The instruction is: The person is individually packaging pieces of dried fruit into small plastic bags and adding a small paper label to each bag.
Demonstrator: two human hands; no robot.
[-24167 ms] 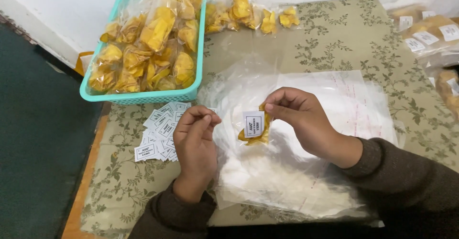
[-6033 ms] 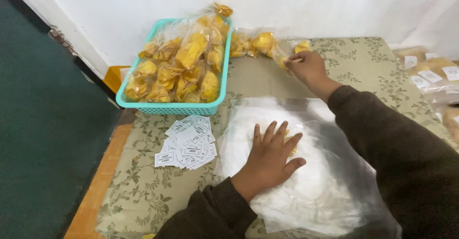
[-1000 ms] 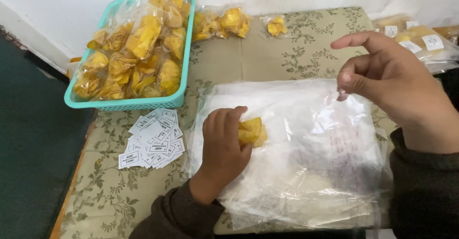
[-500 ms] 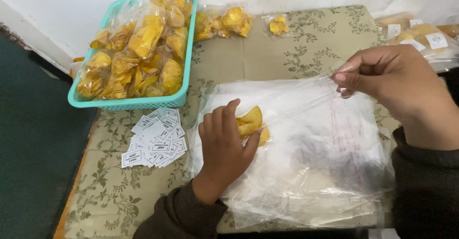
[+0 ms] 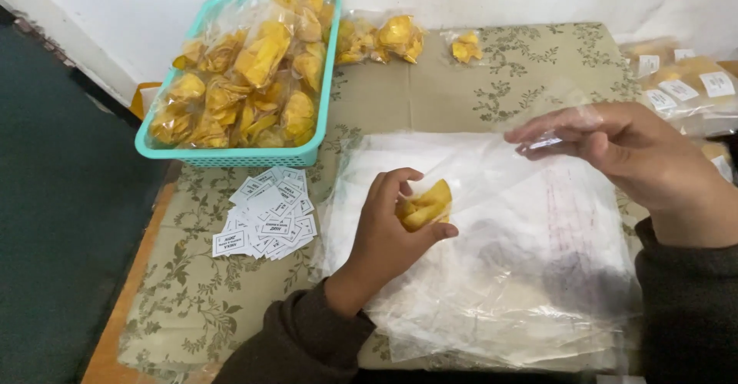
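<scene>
Left hand [image 5: 384, 238] is gripping a few yellow chips [image 5: 424, 206] over the stack of clear bags [image 5: 492, 292], having lifted them since a second ago, when they lay pressed flat. Right hand [image 5: 615, 149], earlier raised and free, is now pinching one bag [image 5: 492, 172] by its edge and drawing it taut beside the chips. Labels [image 5: 265, 222] and basket [image 5: 231, 156] are lying untouched to the left

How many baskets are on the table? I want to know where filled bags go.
1: a teal basket at the table's far left corner, piled with bagged yellow chips.
</scene>
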